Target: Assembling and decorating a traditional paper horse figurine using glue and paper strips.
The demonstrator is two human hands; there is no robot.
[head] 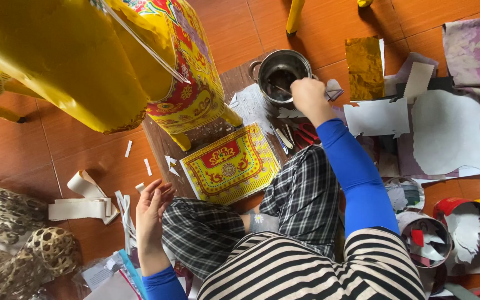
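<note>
From my remote view, the biggest thing is the yellow paper-covered figure filling the top left corner of the floor, its patterned flank trimmed in red and standing on yellow legs. Below it, on the dark board, lies a yellow and red printed sheet, its lower corner against my checked trouser knee. Toward the right edge of the floor sit white paper cut-outs and a gold foil piece. At the board's far edge stands a small metal pot with dark contents. My right hand is over the pot's rim, fingers curled shut around something thin that dips inside; I cannot tell exactly what it is. My left hand rests near my left knee, fingers loosely spread and holding nothing, just beside white paper strips on the floor.
</note>
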